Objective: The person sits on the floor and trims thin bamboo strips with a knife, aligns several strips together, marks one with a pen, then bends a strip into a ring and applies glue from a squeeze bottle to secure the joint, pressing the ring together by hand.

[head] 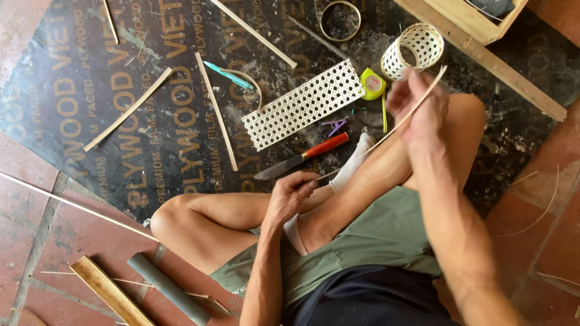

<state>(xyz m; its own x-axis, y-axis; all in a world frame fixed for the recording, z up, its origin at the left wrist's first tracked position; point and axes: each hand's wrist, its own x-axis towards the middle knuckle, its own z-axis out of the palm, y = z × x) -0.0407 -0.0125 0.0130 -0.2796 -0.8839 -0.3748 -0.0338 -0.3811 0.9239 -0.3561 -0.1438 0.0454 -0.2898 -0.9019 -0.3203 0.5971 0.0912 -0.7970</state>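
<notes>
i sit cross-legged on a dark plywood sheet with pale printed lettering, laid over red floor tiles, my bare knees spread across its near edge. a light wooden frame runs along the sheet's far right corner. between my two hands stretches a long, thin cane strip, pale tan, flat and narrow, slanting from low near my left knee up to the right, its free tip poking out past my raised fingers. my right hand is lifted above my right knee, blurred, fingers closed together and pinching the strip near its upper end. my left hand sits lower, over my left thigh, fingers curled in and nipping the strip's lower end.

beyond my knees lies a flat panel of white woven cane webbing with open holes, and further right a small roll of the same webbing standing on end. loose bamboo slats lie scattered on the sheet. a knife with a red handle rests just past my left hand, blade pointing left. a yellow tape measure sits between panel and roll, a teal pen lies left of the panel, and a small purple clip lies near the knife.
</notes>
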